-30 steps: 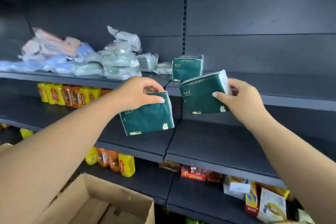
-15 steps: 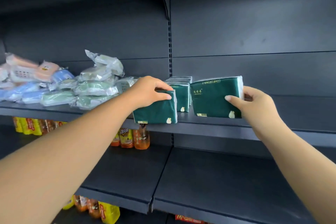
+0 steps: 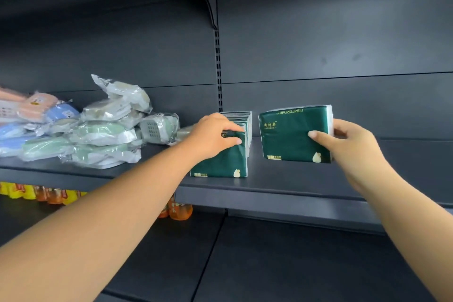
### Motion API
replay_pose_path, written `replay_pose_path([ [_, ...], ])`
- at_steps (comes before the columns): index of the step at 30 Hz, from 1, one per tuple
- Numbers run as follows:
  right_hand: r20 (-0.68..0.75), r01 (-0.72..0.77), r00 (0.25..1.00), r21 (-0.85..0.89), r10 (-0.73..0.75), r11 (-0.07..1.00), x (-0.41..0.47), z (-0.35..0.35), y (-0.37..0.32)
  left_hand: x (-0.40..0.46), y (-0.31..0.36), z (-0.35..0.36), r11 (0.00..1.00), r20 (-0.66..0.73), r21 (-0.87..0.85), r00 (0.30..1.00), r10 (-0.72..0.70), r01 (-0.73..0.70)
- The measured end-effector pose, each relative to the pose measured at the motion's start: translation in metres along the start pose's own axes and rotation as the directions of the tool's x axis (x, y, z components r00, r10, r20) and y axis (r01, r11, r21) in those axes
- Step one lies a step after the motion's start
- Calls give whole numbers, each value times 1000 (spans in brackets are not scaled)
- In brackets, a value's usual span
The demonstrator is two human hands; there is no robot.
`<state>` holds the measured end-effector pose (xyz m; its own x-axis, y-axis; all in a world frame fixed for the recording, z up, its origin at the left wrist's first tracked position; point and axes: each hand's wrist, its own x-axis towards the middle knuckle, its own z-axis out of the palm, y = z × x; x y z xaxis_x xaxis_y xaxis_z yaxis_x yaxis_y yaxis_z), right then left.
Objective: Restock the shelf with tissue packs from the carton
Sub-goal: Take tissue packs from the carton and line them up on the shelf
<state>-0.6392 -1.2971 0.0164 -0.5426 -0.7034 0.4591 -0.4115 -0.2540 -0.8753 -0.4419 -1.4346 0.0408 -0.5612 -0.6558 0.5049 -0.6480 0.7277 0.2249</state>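
Observation:
My left hand [image 3: 212, 135] grips a dark green tissue pack [image 3: 224, 162] from above; the pack stands on the dark shelf [image 3: 282, 186] at the front of a row of several like packs [image 3: 241, 119]. My right hand [image 3: 350, 144] holds a second green tissue pack [image 3: 291, 133] by its right end, upright and upside down. It sits just right of the row, and I cannot tell whether it touches the shelf. The carton is out of view.
A heap of plastic-wrapped goods [image 3: 103, 125] fills the shelf's left part. A slotted upright [image 3: 218, 68] runs up the back panel behind the row. Orange and yellow bottles [image 3: 176, 209] stand on the lower level. The shelf stretches bare to the right.
Both hands have carried their packs up and onto the shelf. The left pack now stands at the front of the row; the right pack has moved in beside it.

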Motion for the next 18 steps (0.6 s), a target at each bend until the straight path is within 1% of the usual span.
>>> replay_pose_path([
  [2, 11, 1, 1000, 27, -1, 1000, 15, 6, 1, -1, -4, -5, 998, -20, 62, 1000, 9, -8],
  [7, 65, -25, 998, 114, 18, 993, 53, 18, 3, -11, -28, -9, 992, 35, 121, 999, 19, -23],
  [10, 74, -74, 995, 130, 64, 989, 79, 22, 6, -10, -35, -6, 997, 35, 74, 999, 34, -37],
  [12, 48, -113, 993, 92, 109, 989, 98, 24, 12, -6, -35, -11, 994, 32, 80, 996, 78, -80],
  [14, 15, -150, 989, 31, 150, 988, 117, 30, 19, 2, -33, -22, 991, -9, 32, 992, 128, -128],
  [16, 2, -206, 979, 36, 206, 978, 137, 39, 29, 14, -29, -32, 985, -46, -20, 985, 168, -169],
  [18, -2, -263, 965, 23, 263, 965, 157, 53, 40, 30, -27, -37, 983, -55, 2, 981, 185, -185],
])
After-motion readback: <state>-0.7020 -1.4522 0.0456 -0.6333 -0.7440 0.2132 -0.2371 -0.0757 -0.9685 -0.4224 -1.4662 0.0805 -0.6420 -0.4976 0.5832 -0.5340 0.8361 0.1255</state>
